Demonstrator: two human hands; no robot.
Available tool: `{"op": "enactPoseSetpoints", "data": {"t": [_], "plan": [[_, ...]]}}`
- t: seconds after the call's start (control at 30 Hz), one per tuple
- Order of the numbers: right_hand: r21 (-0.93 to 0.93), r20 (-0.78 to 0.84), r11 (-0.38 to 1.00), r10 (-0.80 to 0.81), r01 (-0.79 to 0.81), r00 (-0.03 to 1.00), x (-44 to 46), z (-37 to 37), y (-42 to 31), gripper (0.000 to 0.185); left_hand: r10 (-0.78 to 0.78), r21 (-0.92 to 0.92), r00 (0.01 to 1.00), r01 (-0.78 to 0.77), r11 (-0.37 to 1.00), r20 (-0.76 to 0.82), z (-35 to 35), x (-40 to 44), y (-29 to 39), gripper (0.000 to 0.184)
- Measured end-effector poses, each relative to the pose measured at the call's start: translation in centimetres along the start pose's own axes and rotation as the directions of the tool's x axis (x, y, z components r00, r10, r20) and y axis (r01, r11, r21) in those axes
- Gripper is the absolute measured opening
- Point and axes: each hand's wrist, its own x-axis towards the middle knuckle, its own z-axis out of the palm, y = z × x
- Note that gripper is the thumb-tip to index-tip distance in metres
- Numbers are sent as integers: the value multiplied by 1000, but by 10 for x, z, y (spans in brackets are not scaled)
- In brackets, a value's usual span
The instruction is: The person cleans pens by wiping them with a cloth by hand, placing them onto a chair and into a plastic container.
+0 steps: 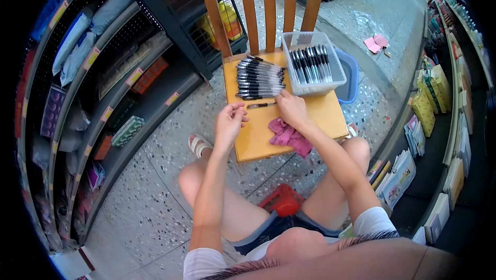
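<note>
A single black-and-clear pen (262, 105) lies crosswise at the middle of the wooden chair seat (253, 140). My right hand (292, 109) pinches its right end between the fingertips. Just off the pen's left end is my left hand (230, 125), its fingers loosely curled and apart with nothing visible in them. Beyond both hands, a pile of similar pens (260, 78) is laid out side by side. More pens stand in a clear plastic box (315, 88) at the seat's back right. A crumpled pink cloth (289, 136) rests beside my right wrist.
A blue basin (351, 76) sits on the floor behind the clear box. Slats of the chair back (268, 11) rise at the far side. Shelves with goods (119, 83) curve along the left, with racks of notebooks (398, 176) to the right. A red stool (284, 201) is beneath me.
</note>
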Motion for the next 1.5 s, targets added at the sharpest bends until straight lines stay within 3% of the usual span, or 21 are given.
{"op": "enactPoseSetpoints", "data": {"t": [0.07,0.13,0.27,0.33,0.47,0.57,0.67,0.77,0.83,0.87,0.9,0.97,1.07,1.1,1.2,1.37,1.47,1.5], "plan": [[-5,29,1000,-6,7,1000,-1,-8,-5,5,-61,34,996,59,998,58,0,0,-11,23],[148,-40,989,-1,7,999,-5,-27,-18,5,-132,69,984,124,990,122,2,3,-19,24],[472,13,881,11,-16,1000,-15,-45,-30,8,-6,-234,993,33,972,117,20,-2,-16,26],[539,-25,841,-30,39,999,-19,-40,-27,10,38,-355,997,-13,935,63,28,-7,-8,25],[651,24,759,-39,14,999,-26,-61,-23,14,186,-305,981,-196,932,-63,27,-10,0,23],[455,90,823,-422,340,902,-36,-83,-21,16,290,-178,946,-313,933,-145,17,-11,9,22],[324,-25,837,-458,441,888,-56,-62,-21,18,222,-104,975,-224,969,-33,11,-14,9,22],[422,95,872,-317,250,944,-53,-79,-14,17,163,-100,981,-153,983,104,20,-24,7,26],[568,-21,810,-162,146,986,-51,-89,-4,14,136,-116,981,-120,986,136,27,-31,12,28],[637,-68,764,-76,102,995,-51,-93,-1,12,122,-126,981,-103,987,154,29,-33,13,29],[816,6,576,50,-34,999,-50,-97,0,11,119,-159,975,-89,983,190,31,-34,13,30],[967,232,57,221,-249,947,-50,-103,1,9,76,-159,972,-41,986,224,37,-37,15,30],[955,268,-193,230,-226,935,-52,-96,0,8,52,-220,958,11,976,281,48,-41,15,29],[961,220,-213,210,-175,953,-53,-93,-3,11,52,-250,952,26,968,301,52,-41,15,29],[1000,4,-9,80,-4,997,-57,-90,-14,16,57,-206,939,15,978,338,62,-40,13,29],[945,-103,316,20,91,995,-57,-85,-18,10,154,-265,913,-53,963,378,73,-48,19,18],[903,-166,413,77,120,983,-53,-85,-21,16,98,-212,889,-1,977,448,71,-50,21,15],[924,-126,368,51,99,991,-53,-84,-19,17,98,-185,881,-12,983,462,70,-50,18,16]]}}
